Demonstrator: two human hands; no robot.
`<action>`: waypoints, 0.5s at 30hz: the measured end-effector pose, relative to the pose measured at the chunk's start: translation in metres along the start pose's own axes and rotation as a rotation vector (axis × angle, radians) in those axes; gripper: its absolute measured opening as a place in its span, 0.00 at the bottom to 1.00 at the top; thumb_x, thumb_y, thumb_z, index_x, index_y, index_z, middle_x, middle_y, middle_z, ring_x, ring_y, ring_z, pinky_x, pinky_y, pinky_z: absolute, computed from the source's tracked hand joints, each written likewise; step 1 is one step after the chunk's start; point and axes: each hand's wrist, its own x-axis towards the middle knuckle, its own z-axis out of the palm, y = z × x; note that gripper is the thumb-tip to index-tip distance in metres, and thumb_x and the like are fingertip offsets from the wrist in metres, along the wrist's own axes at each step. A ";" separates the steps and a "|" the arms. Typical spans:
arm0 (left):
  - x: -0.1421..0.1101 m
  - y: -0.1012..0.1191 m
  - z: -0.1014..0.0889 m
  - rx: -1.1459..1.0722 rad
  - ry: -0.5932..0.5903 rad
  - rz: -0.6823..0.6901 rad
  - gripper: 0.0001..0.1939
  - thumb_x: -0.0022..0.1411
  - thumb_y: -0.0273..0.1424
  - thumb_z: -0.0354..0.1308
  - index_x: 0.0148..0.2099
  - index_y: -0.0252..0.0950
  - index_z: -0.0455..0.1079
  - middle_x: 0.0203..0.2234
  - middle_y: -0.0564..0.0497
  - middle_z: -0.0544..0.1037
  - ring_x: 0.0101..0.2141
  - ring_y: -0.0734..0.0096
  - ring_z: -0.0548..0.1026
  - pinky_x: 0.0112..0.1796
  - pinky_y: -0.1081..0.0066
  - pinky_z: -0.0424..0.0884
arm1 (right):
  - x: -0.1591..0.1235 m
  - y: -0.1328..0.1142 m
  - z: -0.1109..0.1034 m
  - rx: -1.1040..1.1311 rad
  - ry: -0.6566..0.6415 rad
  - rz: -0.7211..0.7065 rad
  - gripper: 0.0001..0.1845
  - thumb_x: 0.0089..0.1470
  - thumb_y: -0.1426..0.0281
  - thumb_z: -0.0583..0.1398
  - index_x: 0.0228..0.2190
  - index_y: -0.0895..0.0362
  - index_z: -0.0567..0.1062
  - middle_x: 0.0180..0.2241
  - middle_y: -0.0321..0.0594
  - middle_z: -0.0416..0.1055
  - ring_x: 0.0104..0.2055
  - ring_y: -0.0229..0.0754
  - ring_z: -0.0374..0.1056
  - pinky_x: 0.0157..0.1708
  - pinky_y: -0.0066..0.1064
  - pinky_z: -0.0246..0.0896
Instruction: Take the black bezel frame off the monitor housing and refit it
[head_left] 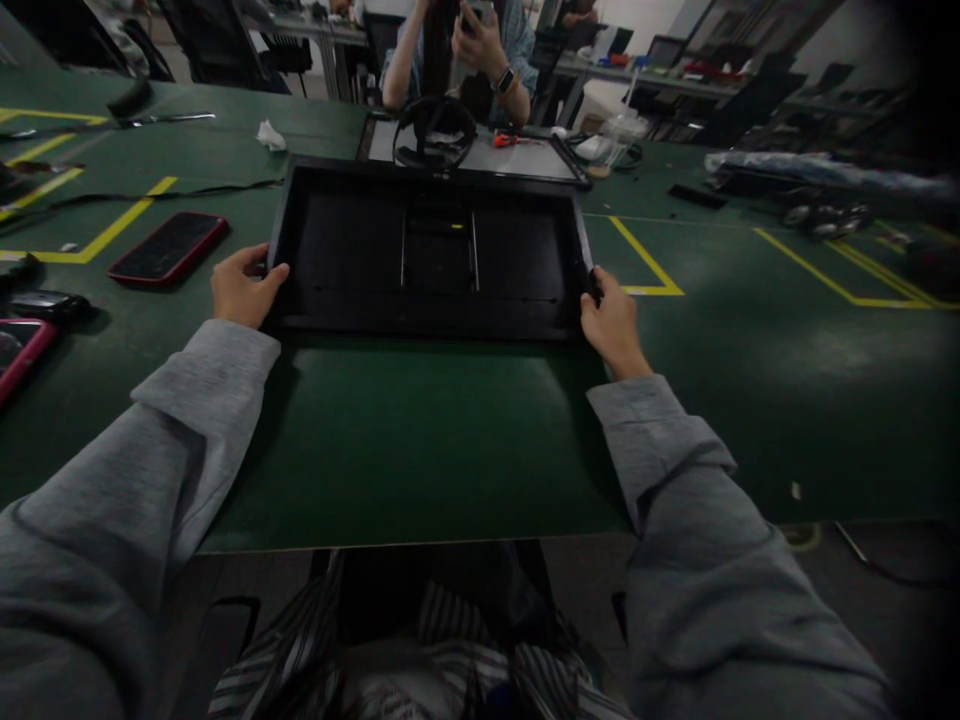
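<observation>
A black rectangular tray-like frame (352, 240) with raised edges is held just over the green table in front of me, or rests on it; I cannot tell which. Two thin metal rails run across its middle. My left hand (246, 285) grips its left edge, thumb on the inner side and the other fingers mostly behind. On the opposite short edge, my right hand (611, 318) is closed in the same way. Behind the frame lies a flat panel (529, 160) with a dark border, partly hidden, with a black headband-like object (435, 130) standing at it.
Left of the frame lies a red-edged phone (169, 248), and a pink-edged phone (26, 350) is nearer me. A red screwdriver (510, 141) rests on the panel. Across the green table (450, 450) a person holds up a phone. Plastic-wrapped parts (817, 175) lie far right.
</observation>
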 end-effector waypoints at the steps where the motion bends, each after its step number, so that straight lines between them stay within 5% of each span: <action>1: 0.000 0.001 0.000 0.004 -0.003 -0.004 0.27 0.58 0.30 0.67 0.59 0.27 0.76 0.51 0.38 0.82 0.46 0.58 0.81 0.53 0.58 0.76 | 0.000 0.001 0.000 -0.002 -0.007 0.003 0.32 0.59 0.70 0.56 0.65 0.58 0.67 0.63 0.52 0.71 0.66 0.59 0.67 0.68 0.58 0.59; 15: -0.001 0.004 -0.004 0.073 0.014 -0.020 0.27 0.55 0.29 0.67 0.57 0.30 0.77 0.52 0.39 0.81 0.46 0.58 0.82 0.52 0.58 0.77 | 0.003 0.006 -0.006 0.027 -0.061 0.007 0.34 0.58 0.67 0.57 0.66 0.53 0.65 0.62 0.50 0.71 0.65 0.61 0.67 0.68 0.59 0.59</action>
